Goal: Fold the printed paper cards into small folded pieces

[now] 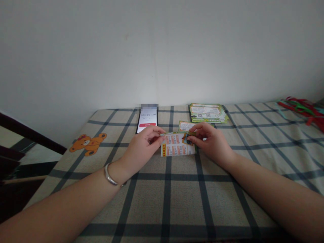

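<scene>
A printed paper leaflet (pixel 174 148) with rows of orange and dark print and a yellow strip is held up between my two hands over the checked cloth. My left hand (pixel 146 141), with a silver bangle on its wrist, pinches the leaflet's upper left corner. At the upper right, my right hand (pixel 209 140) grips it between thumb and fingers, close to a small dark picture. The leaflet's top edge looks bent or folded over. Right behind it lies another green and white printed sheet (pixel 185 125), partly hidden by the leaflet and my right hand.
A phone (pixel 148 118) showing a running timer lies behind my left hand. Farther back to the right sits a stack of green printed leaflets (pixel 209 113). Red and green ribbons (pixel 303 109) are heaped at the far right. A flat orange bear picture (pixel 88 144) lies on the left.
</scene>
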`<state>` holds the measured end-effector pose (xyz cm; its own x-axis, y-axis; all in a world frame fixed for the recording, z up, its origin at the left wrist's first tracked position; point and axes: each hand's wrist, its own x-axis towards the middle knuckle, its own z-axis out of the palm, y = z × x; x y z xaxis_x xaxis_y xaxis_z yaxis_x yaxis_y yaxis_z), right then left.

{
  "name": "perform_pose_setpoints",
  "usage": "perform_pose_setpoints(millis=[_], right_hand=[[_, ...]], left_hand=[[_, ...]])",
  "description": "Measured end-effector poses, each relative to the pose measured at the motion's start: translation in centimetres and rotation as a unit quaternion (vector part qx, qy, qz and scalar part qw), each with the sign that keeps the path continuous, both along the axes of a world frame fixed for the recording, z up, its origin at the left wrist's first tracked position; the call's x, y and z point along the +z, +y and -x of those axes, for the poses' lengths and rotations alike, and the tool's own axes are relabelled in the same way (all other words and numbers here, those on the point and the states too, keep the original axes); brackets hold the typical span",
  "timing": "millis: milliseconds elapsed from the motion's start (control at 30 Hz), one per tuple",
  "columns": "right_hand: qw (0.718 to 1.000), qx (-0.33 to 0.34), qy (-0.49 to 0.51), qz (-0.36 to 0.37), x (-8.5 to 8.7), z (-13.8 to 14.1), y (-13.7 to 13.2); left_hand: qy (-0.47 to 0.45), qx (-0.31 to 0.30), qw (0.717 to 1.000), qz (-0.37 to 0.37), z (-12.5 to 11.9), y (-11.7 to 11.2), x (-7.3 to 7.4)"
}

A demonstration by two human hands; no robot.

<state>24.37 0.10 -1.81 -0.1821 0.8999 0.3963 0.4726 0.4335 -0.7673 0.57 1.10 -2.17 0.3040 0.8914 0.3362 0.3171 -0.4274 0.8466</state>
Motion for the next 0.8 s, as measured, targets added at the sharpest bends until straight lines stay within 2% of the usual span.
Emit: perform_pose_setpoints(millis=[367,667,800], right_hand=[[0.999,-0.002,0.043,0.024,-0.42,0.05,0.12],[0.997,-0.003,0.060,0.037,-0.26,0.22,0.19],[0.998,-0.002,0.047,0.038,-0.30,0.14,0.31]], left_hand=[[0.004,0.009,1.000,0.008,-0.08,-0.09,0.23],[0.017,0.009,1.000,-0.013,0.07,0.01,-0.06],[0.074,0.030,0.995,-0.055,0.20,-0.03,0.36]])
